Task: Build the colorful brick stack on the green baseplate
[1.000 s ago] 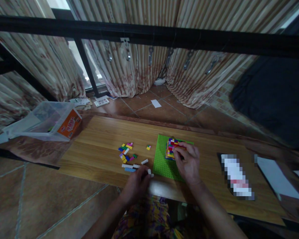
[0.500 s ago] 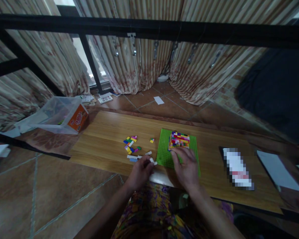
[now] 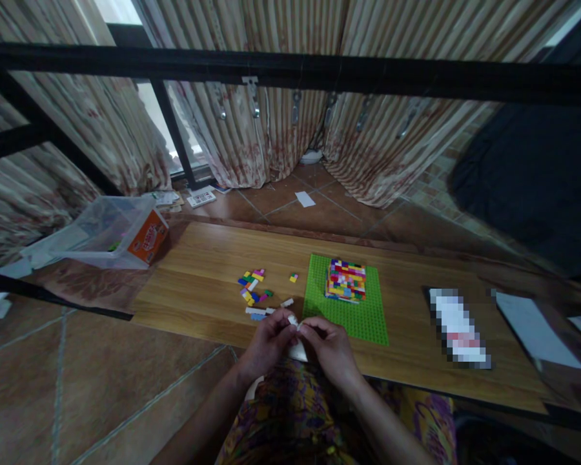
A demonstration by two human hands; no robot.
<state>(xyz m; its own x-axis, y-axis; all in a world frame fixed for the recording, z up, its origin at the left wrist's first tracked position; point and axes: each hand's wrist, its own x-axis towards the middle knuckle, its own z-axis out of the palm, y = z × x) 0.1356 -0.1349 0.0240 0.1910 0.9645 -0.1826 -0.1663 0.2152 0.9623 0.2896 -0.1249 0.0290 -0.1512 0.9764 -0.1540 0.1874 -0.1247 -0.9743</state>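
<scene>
Since the earlier frames the right hand [image 3: 330, 345] had been drawn back off the green baseplate [image 3: 363, 318] and brought to the near edge of the bench [image 3: 208, 258], where it met the left hand [image 3: 270, 339]. A small white brick [image 3: 293, 321] was pinched between the fingertips of both hands, the fingers of each curled closed around it; whether one brick or several were gripped could not be told. The hands were held just above the bench edge, over a patterned garment on the lap.

Just beyond the left hand, a short row of white and pale blue bricks [image 3: 257, 312] was noted lying flat on the bench, with one loose white brick [image 3: 286, 302] beside it. Further out, a small scatter of coloured bricks [image 3: 252, 287] was seen, and one yellow-and-pink piece [image 3: 294, 278] lay apart, near the baseplate's left edge.

On the far half of the baseplate a multicoloured block of stacked bricks [image 3: 346, 280] was standing, untouched, well clear of both hands.

At the far left end, a clear plastic tub [image 3: 101, 229] with an orange label was recorded. To the right, a dark flat object [image 3: 458, 326] lay on the bench. Striped curtains [image 3: 271, 129] hung behind.
</scene>
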